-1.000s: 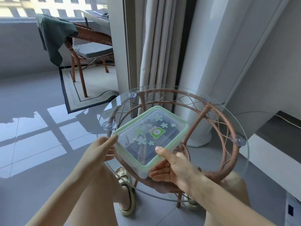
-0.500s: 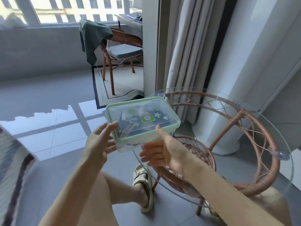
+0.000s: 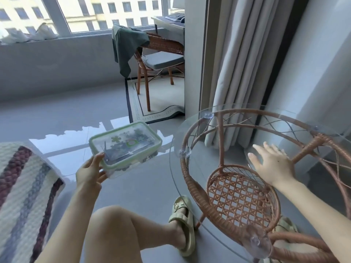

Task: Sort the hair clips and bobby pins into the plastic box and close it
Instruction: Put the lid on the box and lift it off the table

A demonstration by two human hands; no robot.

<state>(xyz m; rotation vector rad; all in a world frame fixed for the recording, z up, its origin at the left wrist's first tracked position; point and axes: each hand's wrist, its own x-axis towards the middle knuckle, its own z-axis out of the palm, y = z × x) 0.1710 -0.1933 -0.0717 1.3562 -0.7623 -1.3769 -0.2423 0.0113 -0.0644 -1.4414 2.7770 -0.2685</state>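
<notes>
glossy grey floor tiles [image 3: 57, 114] mirror the window light, and pale pleated curtains [image 3: 233, 73] hang in heavy folds behind the round glass surface [image 3: 281, 118]. that clear disc sits on a rattan frame [image 3: 191, 185] of bent, wrapped cane hoops, with small suction cups [image 3: 208, 115] under the glass and a woven lattice shelf [image 3: 241, 194] low inside.

your left hand [image 3: 89, 171] holds the plastic box [image 3: 118, 170] in the air over the floor, to the left of the surface and apart from it. the box is a shallow rounded rectangle of clear plastic. its lid [image 3: 114, 139] is on, with a soft green rim and green flower prints. your thumb lies on the near rim while the other fingers [image 3: 100, 176] curl beneath the base. dark shapes show through the lid, too blurred to name.

your right hand [image 3: 273, 164] is over the glass, fingers straight and spread, holding nothing. whether it touches the glass cannot be told.

at far left lies a chunky knitted throw [image 3: 22, 186] in cream, maroon and grey stripes. a rattan chair [image 3: 161, 54] draped with green cloth [image 3: 127, 44] stands by the window.
</notes>
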